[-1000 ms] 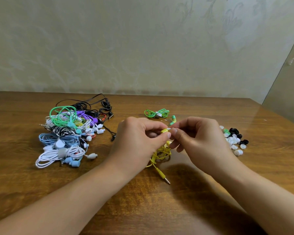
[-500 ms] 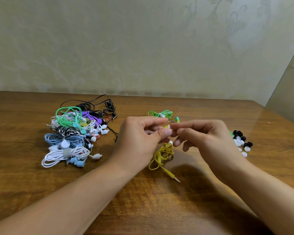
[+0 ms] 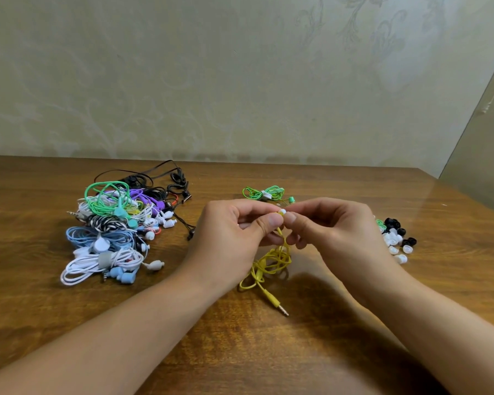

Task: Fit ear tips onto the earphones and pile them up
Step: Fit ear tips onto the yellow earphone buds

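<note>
Above the wooden table (image 3: 340,323), your left hand (image 3: 228,238) pinches the yellow earphone (image 3: 271,260) while your right hand (image 3: 334,232) pinches a white ear tip (image 3: 283,211) against it; pile of earphones (image 3: 117,226) left of the yellow earphone, loose ear tips (image 3: 395,240) right.

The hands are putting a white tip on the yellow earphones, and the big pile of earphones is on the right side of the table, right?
Not quite. The head view shows the big pile of earphones on the left side of the table; loose ear tips lie on the right. The rest holds: the left hand and right hand are fitting a white tip onto the yellow earphones.
</note>
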